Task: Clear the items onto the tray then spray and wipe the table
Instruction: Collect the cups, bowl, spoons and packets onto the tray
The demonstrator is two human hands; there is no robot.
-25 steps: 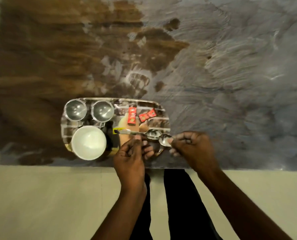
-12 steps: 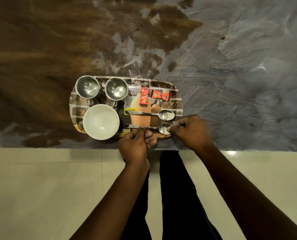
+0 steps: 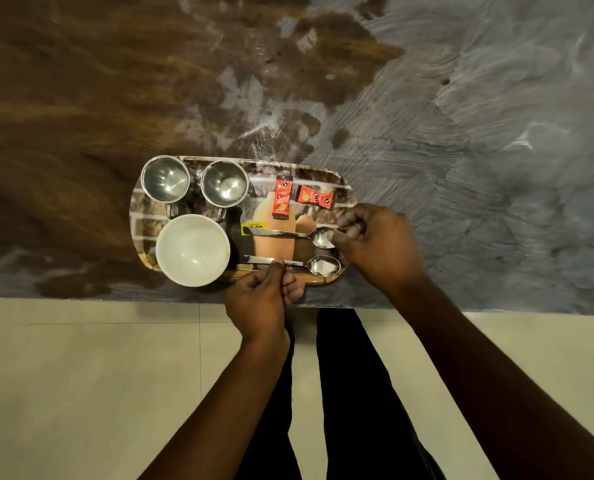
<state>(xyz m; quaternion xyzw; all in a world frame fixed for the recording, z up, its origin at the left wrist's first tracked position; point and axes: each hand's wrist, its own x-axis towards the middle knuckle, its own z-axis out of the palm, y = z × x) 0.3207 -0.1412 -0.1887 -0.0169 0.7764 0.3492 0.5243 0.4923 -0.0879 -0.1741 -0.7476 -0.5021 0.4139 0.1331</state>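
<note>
A patterned tray (image 3: 138, 223) sits near the table's front edge. On it stand two steel cups (image 3: 165, 180) (image 3: 223, 183), a white bowl (image 3: 193, 250) and two red sachets (image 3: 283, 199) (image 3: 314, 196). Two steel spoons lie side by side with their bowls to the right. My left hand (image 3: 260, 299) pinches the handle of the near spoon (image 3: 323, 265), thumb tip on top. My right hand (image 3: 378, 247) pinches the bowl end of the far spoon (image 3: 281, 232).
The brown table (image 3: 461, 133) carries pale smeared wipe streaks over its right half and middle. Its front edge runs just below the tray. Beyond that edge are a cream tiled floor (image 3: 80, 393) and my legs in black trousers (image 3: 351, 393).
My right hand has left the near spoon's bowl and moved up to the far spoon's bowl. My left hand stays on the near spoon's handle.
</note>
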